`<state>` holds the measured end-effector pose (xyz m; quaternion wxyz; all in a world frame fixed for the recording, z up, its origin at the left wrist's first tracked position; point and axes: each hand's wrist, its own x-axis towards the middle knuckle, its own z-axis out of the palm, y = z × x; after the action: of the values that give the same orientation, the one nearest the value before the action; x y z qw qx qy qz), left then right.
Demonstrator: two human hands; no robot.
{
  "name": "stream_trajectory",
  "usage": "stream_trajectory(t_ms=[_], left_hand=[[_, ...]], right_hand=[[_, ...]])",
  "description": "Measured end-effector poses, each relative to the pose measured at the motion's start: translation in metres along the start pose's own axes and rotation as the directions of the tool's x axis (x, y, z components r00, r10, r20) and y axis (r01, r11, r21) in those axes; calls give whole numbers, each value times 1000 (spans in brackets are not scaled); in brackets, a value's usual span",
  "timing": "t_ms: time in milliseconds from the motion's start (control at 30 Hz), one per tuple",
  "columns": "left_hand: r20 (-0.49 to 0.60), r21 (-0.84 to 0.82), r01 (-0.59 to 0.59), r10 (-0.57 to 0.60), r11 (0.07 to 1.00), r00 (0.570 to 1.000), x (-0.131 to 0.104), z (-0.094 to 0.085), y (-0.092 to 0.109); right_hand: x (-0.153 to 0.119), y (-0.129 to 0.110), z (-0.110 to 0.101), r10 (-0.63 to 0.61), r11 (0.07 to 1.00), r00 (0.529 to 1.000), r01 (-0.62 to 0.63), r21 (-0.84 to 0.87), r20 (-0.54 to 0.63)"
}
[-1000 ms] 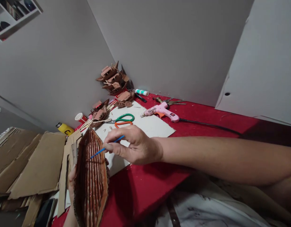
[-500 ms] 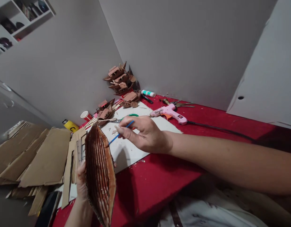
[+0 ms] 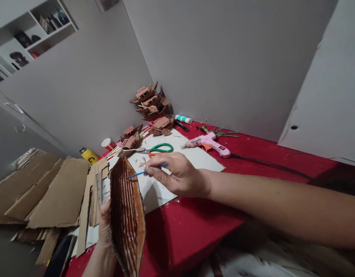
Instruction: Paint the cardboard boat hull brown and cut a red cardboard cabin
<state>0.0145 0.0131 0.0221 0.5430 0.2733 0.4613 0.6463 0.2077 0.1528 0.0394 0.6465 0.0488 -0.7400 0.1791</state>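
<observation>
A long, pointed brown cardboard piece with glossy ridges (image 3: 126,215) is held upright in my left hand (image 3: 105,227), whose fingers wrap behind it and are partly hidden. Between the thumb and fingers of my right hand (image 3: 177,175) is a thin blue stick (image 3: 140,174). Its tip touches the ridged surface near the upper right edge. Just beyond my right hand, scissors with green and orange handles (image 3: 160,148) lie on a white sheet (image 3: 194,157).
A pink glue gun (image 3: 209,143) with a black cord lies right of the sheet. Brown model boats (image 3: 150,102) stand at the back. Cardboard sheets (image 3: 59,192), a yellow bottle (image 3: 89,155) and a red cup (image 3: 108,144) are at left on the red table (image 3: 189,227).
The view has shifted slightly. The blue stick's tip has moved from the cardboard piece's edge onto its ridged inside, and the stick lies flatter. More of the scissors shows.
</observation>
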Motion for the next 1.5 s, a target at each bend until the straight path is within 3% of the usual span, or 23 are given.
stream_trajectory(t_ms=[100, 233, 367, 500, 667, 833, 967, 1067, 1167, 1233, 1400, 1500], left_hand=[[-6, -33, 43, -43, 999, 999, -1, 2, 1], [26, -101, -32, 34, 994, 999, -2, 9, 0], [39, -130, -57, 62, 990, 997, -3, 12, -2], [38, -105, -10, 14, 994, 999, -3, 8, -2], [20, -134, -45, 48, 990, 999, -5, 8, -2], [70, -133, -69, 79, 989, 994, -5, 12, -3], [88, -103, -40, 49, 994, 995, -4, 13, -3], [0, -130, -116, 117, 985, 993, -4, 14, -2], [15, -167, -126, 130, 978, 991, -4, 15, -1], [78, -164, -84, 98, 983, 992, -4, 14, 0], [191, -158, 6, 25, 987, 981, -5, 7, 2], [215, -176, 60, -21, 983, 976, 0, 1, 2]], right_hand=[[4, -7, -1, -21, 1000, 999, 21, 16, 35], [13, -4, -6, -60, 993, 998, 58, -107, -17], [9, -5, -9, -100, 981, 994, 104, -163, 33], [4, -15, -10, -24, 996, 998, 29, -80, 64], [9, -14, -11, -8, 996, 1000, 7, -91, -17], [7, -19, -15, 77, 995, 990, -68, -71, 122], [-1, -37, -15, 307, 931, 920, -344, 125, 245], [-4, -46, -8, 468, 773, 817, -563, 292, 337], [-2, -42, 0, 544, 655, 730, -678, 334, 414], [2, -36, 1, 567, 658, 734, -677, 330, 374], [10, -30, -4, 572, 762, 819, -550, 341, 44], [8, -44, -1, 552, 757, 831, -534, 378, 69]])
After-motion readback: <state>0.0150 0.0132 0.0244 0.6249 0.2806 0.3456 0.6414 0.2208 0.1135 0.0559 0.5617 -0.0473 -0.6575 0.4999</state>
